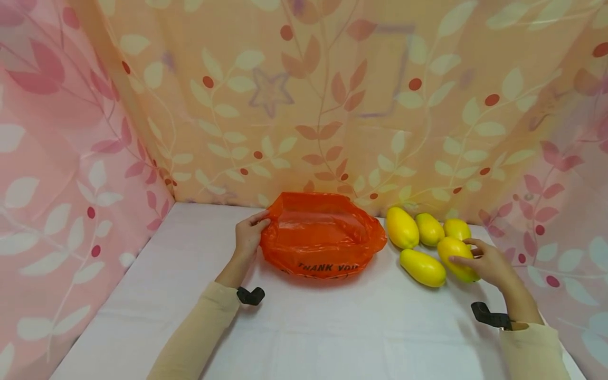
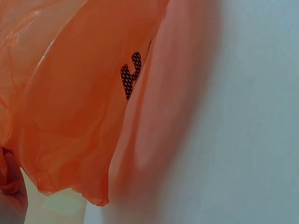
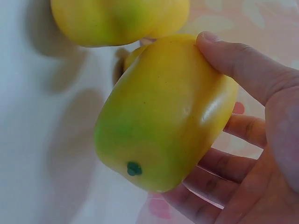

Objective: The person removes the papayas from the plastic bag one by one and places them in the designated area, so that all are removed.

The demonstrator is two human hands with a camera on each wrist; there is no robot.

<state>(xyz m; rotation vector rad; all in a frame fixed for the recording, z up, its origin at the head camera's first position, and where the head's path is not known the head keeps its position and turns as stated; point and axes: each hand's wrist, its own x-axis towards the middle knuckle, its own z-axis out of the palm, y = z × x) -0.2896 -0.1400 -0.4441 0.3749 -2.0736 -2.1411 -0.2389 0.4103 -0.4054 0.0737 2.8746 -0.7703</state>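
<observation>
An orange plastic bag point(image 1: 323, 253) printed "THANK YOU" sits on the white table with its mouth spread open. My left hand point(image 1: 248, 236) pinches the bag's left rim; in the left wrist view only part of that hand point(image 2: 14, 196) shows at the lower left corner. Over on the right, my right hand point(image 1: 490, 264) grips a yellow papaya point(image 1: 455, 253) from its right side. The right wrist view shows this papaya point(image 3: 163, 116) tilted, greenish at its stem end, with the thumb on top and the fingers around the far side.
More yellow papayas lie close together right of the bag: one at the front point(image 1: 423, 268), one beside the bag point(image 1: 402, 228), and others behind point(image 1: 429, 230). Patterned cloth walls point(image 1: 332, 105) enclose the table point(image 1: 332, 327) at the back and both sides.
</observation>
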